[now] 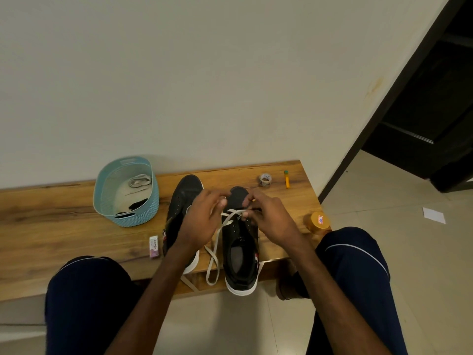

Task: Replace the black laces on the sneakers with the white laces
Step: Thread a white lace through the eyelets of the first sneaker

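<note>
A person's left hand (202,221) and right hand (272,221) are pinching the white lace (213,255), apparently drawing it through the far eyelets of the right-hand sneaker (239,254) on the desk (64,226). The black lace (135,205) is lying discarded in the blue basket (133,221) at left.

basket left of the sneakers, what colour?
Light blue: the oval textured plastic basket, clearest in the head view, the only one here.
</note>
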Demonstrator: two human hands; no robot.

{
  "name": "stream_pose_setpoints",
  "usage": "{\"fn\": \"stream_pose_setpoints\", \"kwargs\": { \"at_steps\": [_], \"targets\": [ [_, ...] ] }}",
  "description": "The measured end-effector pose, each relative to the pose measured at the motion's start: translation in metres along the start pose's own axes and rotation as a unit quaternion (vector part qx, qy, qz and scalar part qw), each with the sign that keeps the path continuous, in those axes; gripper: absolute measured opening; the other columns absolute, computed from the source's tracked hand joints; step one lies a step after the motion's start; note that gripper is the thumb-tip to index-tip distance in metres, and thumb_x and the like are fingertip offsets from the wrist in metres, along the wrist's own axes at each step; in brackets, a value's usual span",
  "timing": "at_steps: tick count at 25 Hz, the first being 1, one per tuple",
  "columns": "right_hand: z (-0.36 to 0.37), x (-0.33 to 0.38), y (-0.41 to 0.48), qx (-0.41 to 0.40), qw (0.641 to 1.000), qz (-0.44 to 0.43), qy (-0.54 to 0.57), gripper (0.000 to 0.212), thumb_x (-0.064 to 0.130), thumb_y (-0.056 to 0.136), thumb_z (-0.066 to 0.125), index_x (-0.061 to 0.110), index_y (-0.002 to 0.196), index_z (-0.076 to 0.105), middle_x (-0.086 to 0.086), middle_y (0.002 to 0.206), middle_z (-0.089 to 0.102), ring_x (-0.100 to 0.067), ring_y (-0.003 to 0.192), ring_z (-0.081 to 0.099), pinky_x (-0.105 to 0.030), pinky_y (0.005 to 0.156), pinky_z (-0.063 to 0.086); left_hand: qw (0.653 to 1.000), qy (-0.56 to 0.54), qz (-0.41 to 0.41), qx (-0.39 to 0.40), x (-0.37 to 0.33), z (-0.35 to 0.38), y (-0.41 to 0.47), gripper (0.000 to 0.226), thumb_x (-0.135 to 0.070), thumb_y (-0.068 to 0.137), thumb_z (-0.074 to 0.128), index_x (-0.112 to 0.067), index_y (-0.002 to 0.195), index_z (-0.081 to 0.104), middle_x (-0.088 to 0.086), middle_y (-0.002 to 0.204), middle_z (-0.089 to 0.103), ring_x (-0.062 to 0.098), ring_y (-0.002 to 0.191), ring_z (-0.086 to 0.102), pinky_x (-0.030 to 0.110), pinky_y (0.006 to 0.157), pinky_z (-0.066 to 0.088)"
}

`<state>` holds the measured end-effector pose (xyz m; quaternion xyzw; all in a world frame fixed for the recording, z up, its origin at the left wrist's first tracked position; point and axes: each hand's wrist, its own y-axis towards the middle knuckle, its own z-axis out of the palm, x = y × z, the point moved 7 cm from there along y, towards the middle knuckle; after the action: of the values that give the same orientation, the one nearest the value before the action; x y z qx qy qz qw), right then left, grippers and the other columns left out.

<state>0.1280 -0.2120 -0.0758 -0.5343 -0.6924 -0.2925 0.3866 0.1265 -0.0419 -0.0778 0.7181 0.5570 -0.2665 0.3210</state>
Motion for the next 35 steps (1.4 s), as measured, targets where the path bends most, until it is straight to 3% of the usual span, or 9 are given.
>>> {"fn": "stream_pose_setpoints", "kwargs": {
  "at_steps": [3,5,8,13,16,20,23,29,35],
  "targets": [
    [0.016,0.001,0.001,0.013,0.994,-0.02,-0.111,0.014,0.023,0.091,0.069,0.025,0.097,0.057,0.003,0.089,0.069,-0.012,0.082,0.066,-0.04,0.072,0.058,0.985,-0.114,-0.043,0.125,-0.01,0.032,-0.007,0.02,-0.028,0.103,0.046,-0.025,0.102,0.065,-0.004,0.09,0.066,0.006,0.081,0.062,0.029,0.072,0.052],
    [0.015,0.0,0.001,0.0,0.993,-0.01,-0.121,0.016,0.029,0.089,0.071,0.024,0.096,0.057,0.003,0.088,0.068,-0.012,0.079,0.065,-0.038,0.069,0.057,0.989,-0.096,-0.06,0.091,-0.006,0.032,-0.006,0.021,-0.029,0.101,0.051,-0.024,0.089,0.067,0.001,0.078,0.065,0.015,0.072,0.062,0.035,0.068,0.05],
    [-0.001,-0.001,0.001,-0.06,0.997,-0.009,-0.039,0.013,0.024,0.087,0.075,0.017,0.091,0.065,0.007,0.08,0.067,-0.005,0.072,0.063,-0.023,0.065,0.053,0.994,-0.087,-0.066,0.021,0.0,0.016,-0.002,0.022,-0.027,0.099,0.056,-0.022,0.083,0.068,-0.007,0.076,0.065,0.001,0.075,0.06,0.012,0.067,0.043],
    [-0.012,-0.008,0.0,-0.057,0.998,-0.001,0.013,0.021,0.0,0.094,0.061,0.015,0.102,0.073,0.006,0.088,0.071,-0.004,0.077,0.067,-0.016,0.072,0.054,0.997,-0.002,-0.077,0.003,0.008,0.013,-0.003,0.021,-0.03,0.1,0.054,-0.018,0.096,0.07,-0.01,0.088,0.064,-0.001,0.081,0.057,0.019,0.07,0.04],
    [-0.006,-0.003,-0.001,-0.064,0.997,-0.01,0.033,0.012,0.003,0.091,0.067,0.012,0.099,0.065,0.002,0.082,0.071,-0.008,0.071,0.069,-0.029,0.068,0.06,0.99,-0.118,-0.045,0.063,0.0,0.031,-0.004,0.026,-0.028,0.102,0.05,-0.019,0.121,0.066,-0.008,0.111,0.068,0.005,0.102,0.063,0.024,0.086,0.052],
    [0.0,-0.001,-0.001,-0.073,0.995,-0.038,-0.061,0.016,0.02,0.087,0.074,0.021,0.092,0.059,0.009,0.079,0.068,-0.004,0.073,0.066,-0.037,0.066,0.057,0.958,-0.246,-0.122,0.081,0.003,0.05,-0.009,0.026,-0.021,0.105,0.044,-0.009,0.105,0.067,0.004,0.087,0.07,0.022,0.07,0.065,0.032,0.063,0.054],
    [0.003,0.0,0.0,-0.063,0.992,-0.055,-0.09,0.016,0.022,0.087,0.073,0.023,0.093,0.059,0.008,0.082,0.068,-0.009,0.076,0.064,-0.041,0.066,0.055,0.944,-0.273,-0.168,0.074,0.009,0.052,-0.011,0.023,-0.019,0.104,0.047,-0.01,0.1,0.069,0.003,0.08,0.066,0.013,0.064,0.056,0.022,0.053,0.043],
    [-0.006,-0.025,0.003,-0.092,0.989,0.065,-0.092,0.018,0.032,0.091,0.069,0.018,0.102,0.065,0.004,0.095,0.067,-0.011,0.087,0.063,-0.025,0.07,0.049,0.96,-0.194,-0.2,-0.012,0.031,0.041,-0.008,0.014,-0.016,0.096,0.061,-0.014,0.101,0.074,-0.001,0.094,0.074,0.008,0.092,0.068,0.029,0.088,0.054],
    [0.03,-0.047,-0.002,0.06,0.973,0.136,-0.177,0.041,0.04,0.087,0.071,0.012,0.117,0.066,-0.004,0.111,0.065,-0.02,0.098,0.062,-0.036,0.085,0.054,0.978,-0.054,-0.193,-0.059,0.03,0.044,-0.007,0.012,-0.019,0.095,0.063,-0.012,0.101,0.072,-0.002,0.097,0.071,0.007,0.089,0.062,0.017,0.073,0.046]
  ]
}}
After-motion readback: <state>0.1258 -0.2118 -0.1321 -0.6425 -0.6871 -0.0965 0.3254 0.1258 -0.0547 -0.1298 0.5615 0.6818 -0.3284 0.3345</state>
